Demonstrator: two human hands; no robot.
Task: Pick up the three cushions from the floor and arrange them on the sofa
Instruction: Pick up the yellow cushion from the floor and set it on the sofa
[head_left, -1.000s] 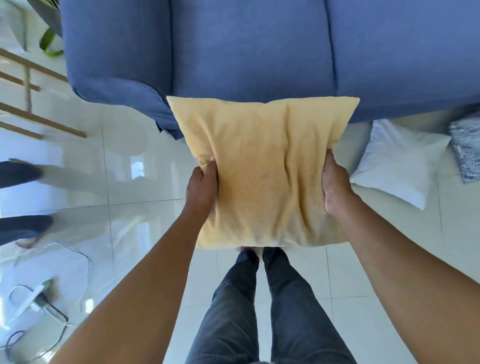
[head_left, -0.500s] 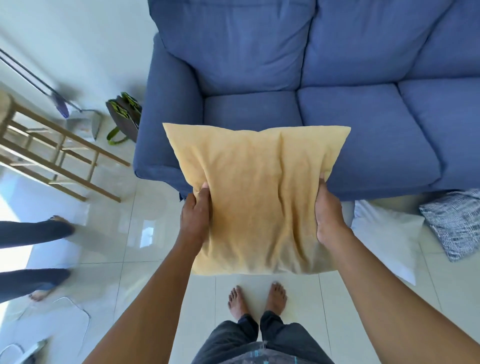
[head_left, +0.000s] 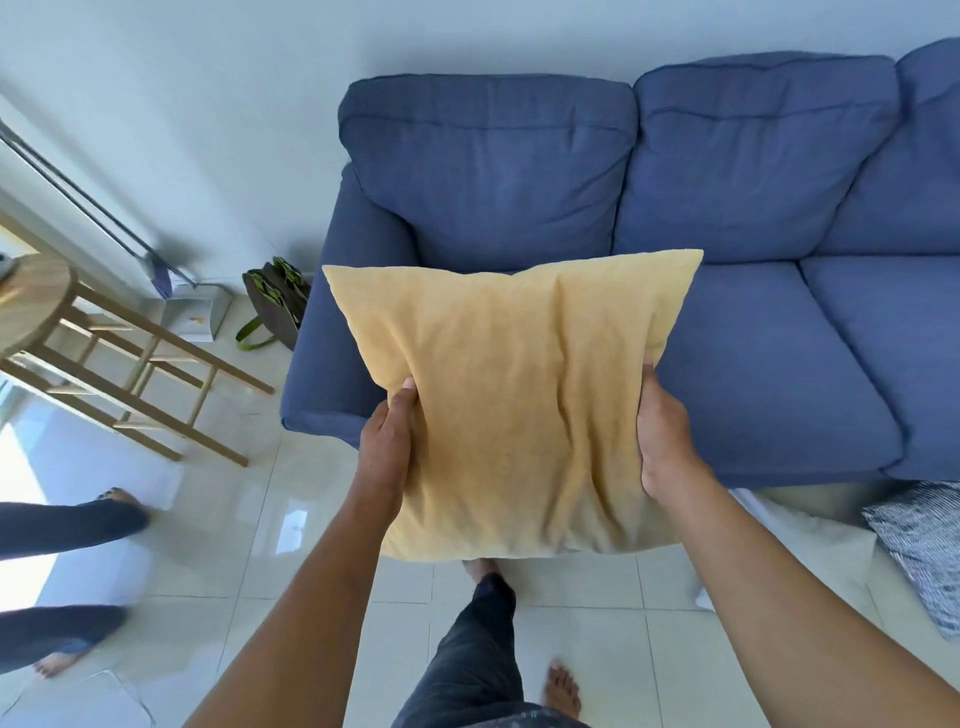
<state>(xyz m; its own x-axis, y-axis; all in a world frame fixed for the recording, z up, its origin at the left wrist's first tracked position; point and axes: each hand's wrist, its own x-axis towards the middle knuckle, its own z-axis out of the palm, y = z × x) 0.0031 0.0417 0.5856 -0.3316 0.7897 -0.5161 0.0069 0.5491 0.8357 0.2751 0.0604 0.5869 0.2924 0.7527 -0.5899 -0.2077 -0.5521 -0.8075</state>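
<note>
I hold a yellow cushion (head_left: 519, 400) upright in front of me, over the front edge of the blue sofa (head_left: 753, 364). My left hand (head_left: 387, 441) grips its left side and my right hand (head_left: 662, 431) grips its right side. A white cushion (head_left: 810, 540) lies on the floor at the sofa's foot, partly hidden by my right arm. Beside it, at the right edge, lies a grey striped cushion (head_left: 924, 551). The sofa's seats are bare.
A wooden stool (head_left: 104, 343) stands at the left. A dark bag with green handles (head_left: 275, 306) leans by the sofa's armrest. Another person's legs (head_left: 67, 525) stand on the glossy tiled floor at far left. My own legs and bare feet (head_left: 563, 691) are below.
My view has tilted up and the sofa's back is now in full view. The yellow cushion has risen with my hands toward the left seat. I have taken a step.
</note>
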